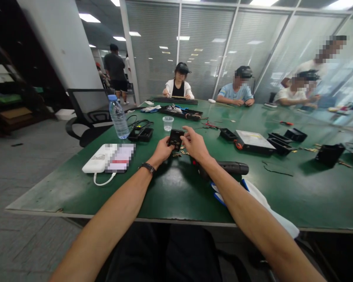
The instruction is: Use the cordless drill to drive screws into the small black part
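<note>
My left hand (162, 150) is closed around the lower left side of a small black plastic case (175, 137), with the thumb lying over its near edge. Small brass-coloured parts show on the lower half of the case. At the right edge of the case is my right hand (195, 143), its fingers bent towards the thumb and one finger raised. Whatever lies between those fingertips is too small to make out. Loose brass pieces (182, 152) are scattered on the green table (176, 196) just under and beside the case. Behind it stands a clear plastic cup (168, 123).
A black power screwdriver (232, 167) and white-blue gloves (261, 199) lie by my right forearm. On the left are a water bottle (117, 117), a white power bank (98, 158) and a phone (120, 158). Black housings (329, 154) stand at right. People sit across the table.
</note>
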Demonstrator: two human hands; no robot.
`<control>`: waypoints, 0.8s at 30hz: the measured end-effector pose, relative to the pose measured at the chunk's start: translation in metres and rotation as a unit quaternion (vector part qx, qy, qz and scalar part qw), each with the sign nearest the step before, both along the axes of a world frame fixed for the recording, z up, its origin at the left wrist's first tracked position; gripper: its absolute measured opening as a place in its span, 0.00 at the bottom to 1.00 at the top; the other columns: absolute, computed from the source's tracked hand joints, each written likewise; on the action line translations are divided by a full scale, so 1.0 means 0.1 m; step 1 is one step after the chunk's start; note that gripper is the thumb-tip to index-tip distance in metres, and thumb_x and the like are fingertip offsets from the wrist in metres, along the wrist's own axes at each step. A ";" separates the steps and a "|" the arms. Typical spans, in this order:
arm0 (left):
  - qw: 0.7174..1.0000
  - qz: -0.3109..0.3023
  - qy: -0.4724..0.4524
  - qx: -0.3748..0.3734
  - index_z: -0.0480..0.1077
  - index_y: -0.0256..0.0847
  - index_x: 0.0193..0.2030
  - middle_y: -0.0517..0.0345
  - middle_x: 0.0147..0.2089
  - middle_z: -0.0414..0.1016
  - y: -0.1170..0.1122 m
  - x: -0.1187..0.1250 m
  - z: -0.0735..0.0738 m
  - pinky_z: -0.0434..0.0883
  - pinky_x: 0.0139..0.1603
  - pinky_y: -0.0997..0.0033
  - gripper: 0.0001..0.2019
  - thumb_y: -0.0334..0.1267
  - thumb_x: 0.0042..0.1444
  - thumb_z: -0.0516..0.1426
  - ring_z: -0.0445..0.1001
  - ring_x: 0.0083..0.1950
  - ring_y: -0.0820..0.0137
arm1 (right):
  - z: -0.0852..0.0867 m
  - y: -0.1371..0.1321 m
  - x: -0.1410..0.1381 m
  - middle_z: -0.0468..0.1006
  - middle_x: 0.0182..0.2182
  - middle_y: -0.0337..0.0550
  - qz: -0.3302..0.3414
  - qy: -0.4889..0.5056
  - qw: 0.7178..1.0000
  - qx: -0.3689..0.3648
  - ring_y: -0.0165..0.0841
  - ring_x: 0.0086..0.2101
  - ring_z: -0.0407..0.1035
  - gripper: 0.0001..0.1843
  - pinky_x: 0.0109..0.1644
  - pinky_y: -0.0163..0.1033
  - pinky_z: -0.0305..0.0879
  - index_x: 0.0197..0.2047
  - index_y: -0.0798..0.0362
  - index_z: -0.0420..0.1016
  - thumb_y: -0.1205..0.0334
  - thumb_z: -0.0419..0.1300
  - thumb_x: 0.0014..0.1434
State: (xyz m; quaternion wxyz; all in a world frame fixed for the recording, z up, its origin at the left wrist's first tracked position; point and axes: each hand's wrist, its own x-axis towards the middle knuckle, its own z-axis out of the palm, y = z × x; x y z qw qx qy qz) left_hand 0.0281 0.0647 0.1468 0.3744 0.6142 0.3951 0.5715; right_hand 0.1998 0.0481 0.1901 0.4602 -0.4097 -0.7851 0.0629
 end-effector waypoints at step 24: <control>0.990 0.101 -0.092 -0.017 0.70 0.36 0.43 0.51 0.44 0.75 -0.11 0.17 0.13 0.71 0.49 0.66 0.16 0.24 0.45 0.60 0.73 0.45 0.68 | 0.14 -0.28 -0.13 0.75 0.50 0.49 -0.125 -0.337 0.932 -0.041 0.43 0.44 0.73 0.24 0.43 0.43 0.67 0.64 0.44 0.66 0.53 0.50 0.67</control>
